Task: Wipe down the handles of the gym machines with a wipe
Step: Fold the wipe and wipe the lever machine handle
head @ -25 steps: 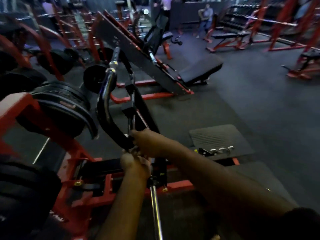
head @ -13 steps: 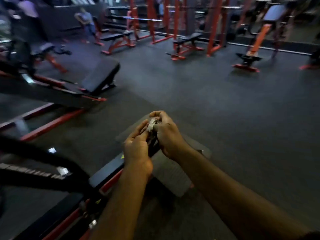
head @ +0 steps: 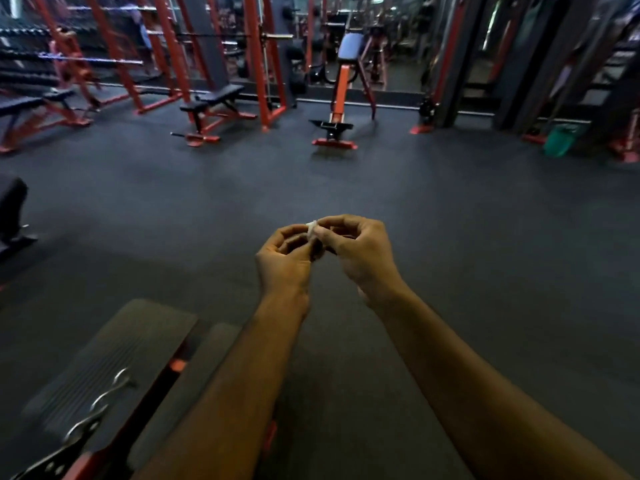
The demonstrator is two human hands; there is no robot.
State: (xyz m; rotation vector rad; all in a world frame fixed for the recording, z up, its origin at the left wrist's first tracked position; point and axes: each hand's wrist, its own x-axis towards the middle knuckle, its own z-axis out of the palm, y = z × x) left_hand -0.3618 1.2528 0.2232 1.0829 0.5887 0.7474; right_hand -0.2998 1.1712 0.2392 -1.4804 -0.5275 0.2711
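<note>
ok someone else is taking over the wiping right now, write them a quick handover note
Left hand: fingers curled, pinching the wipe.
Right hand: pinching the same wipe from the other side.
Wipe: small, white and bunched up, held between both hands in mid-air over the floor, touching no machine.
Done: cannot tell from this view which handles are wiped.
Left: take the wipe to the next machine, perhaps the benches ahead, and wipe its handles.

Wipe mostly hidden between fingertips; only a white scrap is seen. Footplate is blurred; far racks smeared.
</note>
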